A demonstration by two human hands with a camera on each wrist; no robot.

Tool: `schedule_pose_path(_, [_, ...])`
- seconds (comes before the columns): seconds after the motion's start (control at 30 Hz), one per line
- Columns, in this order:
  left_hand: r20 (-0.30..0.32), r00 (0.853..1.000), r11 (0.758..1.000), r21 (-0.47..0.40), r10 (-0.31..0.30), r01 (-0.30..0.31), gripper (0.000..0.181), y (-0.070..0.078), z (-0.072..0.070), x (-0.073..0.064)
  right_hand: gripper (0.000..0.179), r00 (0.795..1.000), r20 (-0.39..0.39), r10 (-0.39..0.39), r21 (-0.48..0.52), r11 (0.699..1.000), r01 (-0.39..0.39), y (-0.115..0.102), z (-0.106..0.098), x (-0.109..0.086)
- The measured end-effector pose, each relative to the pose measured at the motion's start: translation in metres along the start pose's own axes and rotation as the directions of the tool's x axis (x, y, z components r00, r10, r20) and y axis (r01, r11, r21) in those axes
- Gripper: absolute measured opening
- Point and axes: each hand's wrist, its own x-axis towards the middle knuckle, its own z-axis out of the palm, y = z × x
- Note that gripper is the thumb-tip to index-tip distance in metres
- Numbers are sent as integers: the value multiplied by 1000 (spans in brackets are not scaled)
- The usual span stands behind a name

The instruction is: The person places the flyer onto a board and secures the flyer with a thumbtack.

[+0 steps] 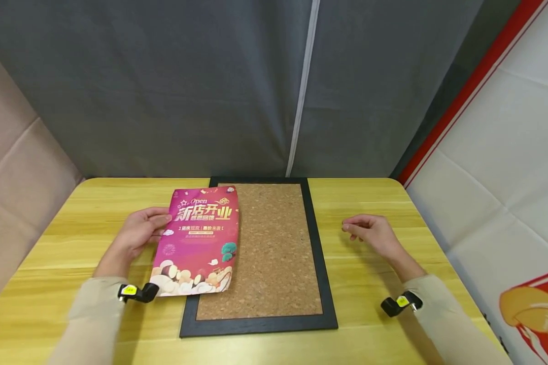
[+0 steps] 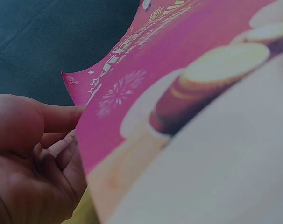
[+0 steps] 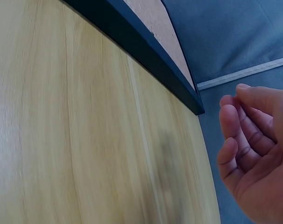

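Observation:
A pink and purple poster (image 1: 194,253) with gold lettering and pictures of food along its bottom is pinched at its left edge by my left hand (image 1: 139,230). In the left wrist view the thumb lies over the sheet's edge, with the other fingers partly hidden behind the paper (image 2: 109,140). The poster overlaps the left side of a black-framed cork board (image 1: 278,248), and its upper left corner curls up. To the right of the board, my right hand (image 1: 374,235) hovers over the table, its fingers (image 3: 230,119) loosely bent and nothing visible between them.
The board lies on a yellow wood-grain table (image 1: 356,314), reaching its far edge. Behind hangs a grey curtain (image 1: 187,101) with a pale vertical strip. Pale panels stand at the left (image 1: 9,152) and right (image 1: 493,167), the right one with a red border.

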Motion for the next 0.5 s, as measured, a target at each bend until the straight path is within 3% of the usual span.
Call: schedule_pose_path(0.5, [-2, 1000, 999, -42, -3, 3, 52, 6, 33, 7, 27, 999, 19, -48, 20, 999, 48, -13, 14, 5])
